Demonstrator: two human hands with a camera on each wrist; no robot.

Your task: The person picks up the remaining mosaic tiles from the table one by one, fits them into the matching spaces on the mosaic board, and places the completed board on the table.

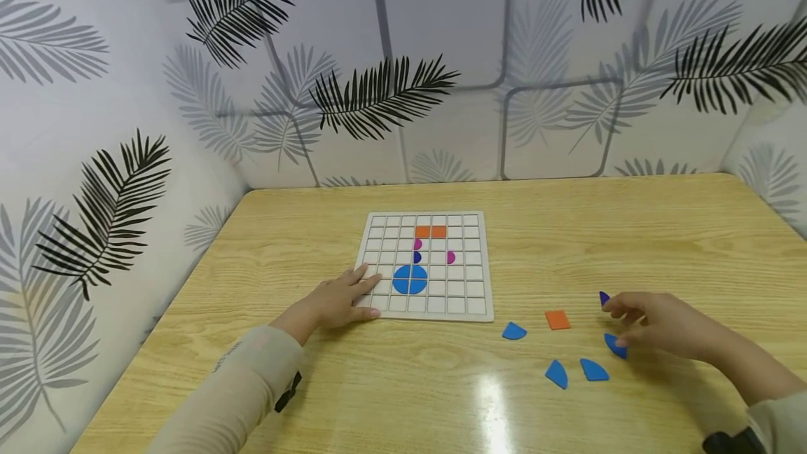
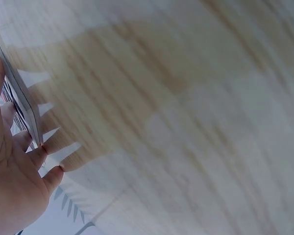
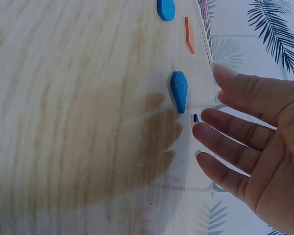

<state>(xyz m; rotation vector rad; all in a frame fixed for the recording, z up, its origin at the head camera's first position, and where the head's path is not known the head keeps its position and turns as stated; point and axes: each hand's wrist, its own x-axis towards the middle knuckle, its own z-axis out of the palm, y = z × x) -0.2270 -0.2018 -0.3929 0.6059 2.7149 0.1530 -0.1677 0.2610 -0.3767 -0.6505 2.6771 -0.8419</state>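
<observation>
A white grid board lies on the table, its left edge under the spread fingers of my left hand. On it, blue quarter-circle pieces form a round shape, below orange squares and small magenta and dark blue half-circles. To the right, my right hand hovers just over the table with loosely bent fingers and nothing between them. By its fingertips lie a dark blue piece, partly hidden, and a blue quarter-circle piece. In the right wrist view that hand looks relaxed.
Between board and right hand lie a loose orange square and more blue quarter-circle pieces, two of them nearer the front. The wooden table meets a leaf-patterned wall at the back and left.
</observation>
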